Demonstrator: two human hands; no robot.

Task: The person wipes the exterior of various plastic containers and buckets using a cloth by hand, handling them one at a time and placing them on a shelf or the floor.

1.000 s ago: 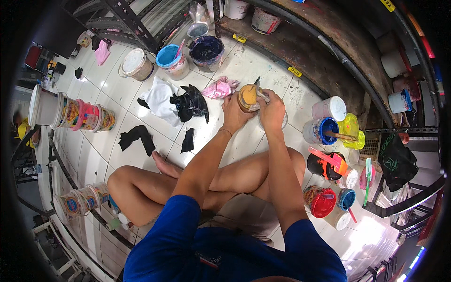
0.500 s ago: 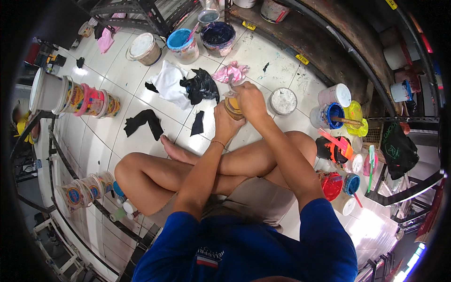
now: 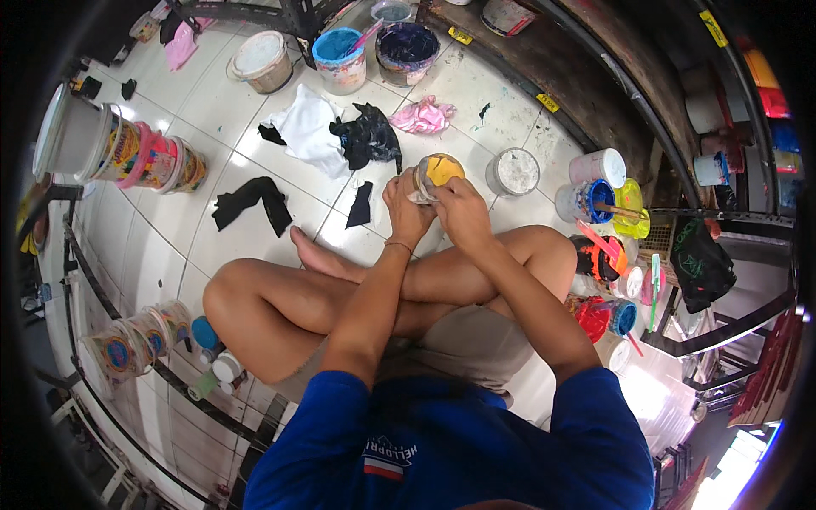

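A small round tub [image 3: 444,167] with a yellow top or contents is held up in front of my crossed legs, its yellow face tilted away from me. My left hand [image 3: 406,211] is wrapped round its left side. The fingers of my right hand [image 3: 464,212] are bent against its near right edge. Something pale and crumpled [image 3: 420,197] shows between the two hands; whether it is cloth or plastic I cannot tell. Just beyond the tub lies a crumpled pink cloth [image 3: 423,115]. To the right stands a round container with a whitish lid [image 3: 513,172].
White cloth [image 3: 306,132], black cloth [image 3: 367,140] and black scraps [image 3: 252,204] lie on the tiles. Paint buckets [image 3: 340,64] stand at the far side. Open paint pots [image 3: 586,204] line my right, beside a dark shelf [image 3: 586,85]. Stacked tubs [image 3: 127,153] are at left.
My right hand has come down from above the tub to its near right edge. The tub has risen away from me and tilted, so more yellow shows. The view has shifted slightly.
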